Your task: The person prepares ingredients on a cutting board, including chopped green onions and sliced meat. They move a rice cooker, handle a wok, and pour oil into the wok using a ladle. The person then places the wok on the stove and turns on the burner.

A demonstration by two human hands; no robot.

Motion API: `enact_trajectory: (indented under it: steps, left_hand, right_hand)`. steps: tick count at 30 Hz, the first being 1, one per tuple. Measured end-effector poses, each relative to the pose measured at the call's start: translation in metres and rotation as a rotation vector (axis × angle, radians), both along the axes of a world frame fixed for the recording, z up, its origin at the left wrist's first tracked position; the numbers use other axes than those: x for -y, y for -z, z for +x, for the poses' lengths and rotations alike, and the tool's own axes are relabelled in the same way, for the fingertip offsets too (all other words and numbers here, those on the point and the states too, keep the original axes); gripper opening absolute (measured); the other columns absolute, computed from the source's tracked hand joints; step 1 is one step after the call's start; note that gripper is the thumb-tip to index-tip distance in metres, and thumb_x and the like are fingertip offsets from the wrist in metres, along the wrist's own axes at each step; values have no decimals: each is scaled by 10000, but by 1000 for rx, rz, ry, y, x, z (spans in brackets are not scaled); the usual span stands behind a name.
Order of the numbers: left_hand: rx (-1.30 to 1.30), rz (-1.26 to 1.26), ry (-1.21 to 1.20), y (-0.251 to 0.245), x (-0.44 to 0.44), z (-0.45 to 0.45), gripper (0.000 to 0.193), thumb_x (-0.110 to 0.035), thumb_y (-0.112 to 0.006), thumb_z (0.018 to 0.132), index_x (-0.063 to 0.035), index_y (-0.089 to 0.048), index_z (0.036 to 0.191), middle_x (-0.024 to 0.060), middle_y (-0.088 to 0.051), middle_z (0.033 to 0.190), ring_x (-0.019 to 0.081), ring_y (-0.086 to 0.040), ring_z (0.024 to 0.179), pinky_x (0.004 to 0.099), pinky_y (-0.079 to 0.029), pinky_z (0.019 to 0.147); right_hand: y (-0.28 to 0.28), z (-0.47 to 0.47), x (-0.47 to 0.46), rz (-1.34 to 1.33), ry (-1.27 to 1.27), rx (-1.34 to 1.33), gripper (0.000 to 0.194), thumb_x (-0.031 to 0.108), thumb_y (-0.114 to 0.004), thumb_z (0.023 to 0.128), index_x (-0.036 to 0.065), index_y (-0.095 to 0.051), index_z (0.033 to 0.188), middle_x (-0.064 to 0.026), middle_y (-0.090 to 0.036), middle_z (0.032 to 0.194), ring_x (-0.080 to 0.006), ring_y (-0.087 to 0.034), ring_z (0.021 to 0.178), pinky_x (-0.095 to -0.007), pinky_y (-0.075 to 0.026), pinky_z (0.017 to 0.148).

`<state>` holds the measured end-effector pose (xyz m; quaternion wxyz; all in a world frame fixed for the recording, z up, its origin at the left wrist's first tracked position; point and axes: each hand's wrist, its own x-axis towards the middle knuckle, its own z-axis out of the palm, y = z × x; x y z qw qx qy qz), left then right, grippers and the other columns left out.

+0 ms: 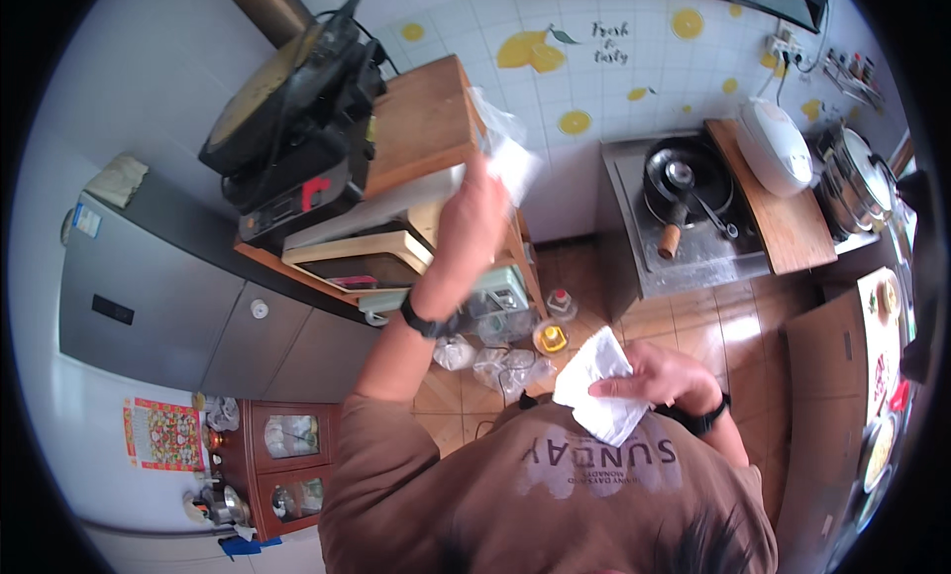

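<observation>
My left hand (475,217), blurred by motion, reaches to the wooden shelf (423,121) at upper centre. A white sheet or packet (513,165) is at its fingertips; whether the fingers grip it cannot be told. Behind it a clear plastic bag (494,121) hangs at the shelf's corner. In front of my shirt, my right hand (661,377) holds a crumpled white paper tissue (602,388) between thumb and fingers. Both wrists wear dark bands.
On the shelf's left side stands a black electric griddle (297,113). Plastic bags (513,366) and a yellow-capped container (552,338) are on the tiled floor. At right, a wok (687,176) rests on the stove (639,240), beside a white rice cooker (773,147). A grey refrigerator (148,277) stands left.
</observation>
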<state>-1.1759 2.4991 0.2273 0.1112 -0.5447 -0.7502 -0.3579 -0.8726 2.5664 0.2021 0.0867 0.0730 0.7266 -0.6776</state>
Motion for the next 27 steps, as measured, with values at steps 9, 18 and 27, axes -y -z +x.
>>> enact_trajectory:
  steps: [9, 18, 27]
  left_hand:
    - [-510, -268, -409, -46, -43, -145, 423, -122, -687, 948, -35, -614, 1355, 193, -617, 1254, 386, -626, 1123, 520, -496, 964]
    - [684, 99, 774, 59, -124, 233, 391, -262, -597, 1076, -10, -579, 1373, 96, -656, 1242, 211, -625, 1122, 365, -502, 1024]
    - [1297, -716, 1093, 170, -218, 591, 257, -99, -687, 1023, 58, -696, 1226, 71, -751, 1121, 112, -682, 996, 287, -544, 892]
  right_hand:
    - [37, 72, -24, -262, 898, -150, 275, 236, -712, 1020, 19, -718, 1187, 0, -741, 1018, -86, -682, 885, -268, -540, 777]
    - [71, 229, -57, -395, 1153, -170, 315, 273, -709, 1027, 15, -733, 1207, -4, -752, 1039, -80, -689, 916, -268, -559, 827]
    - [131, 485, -78, -221, 1660, -273, 322, 189, -713, 988, 9, -669, 1251, -68, -740, 1070, -110, -644, 1016, -322, -543, 877]
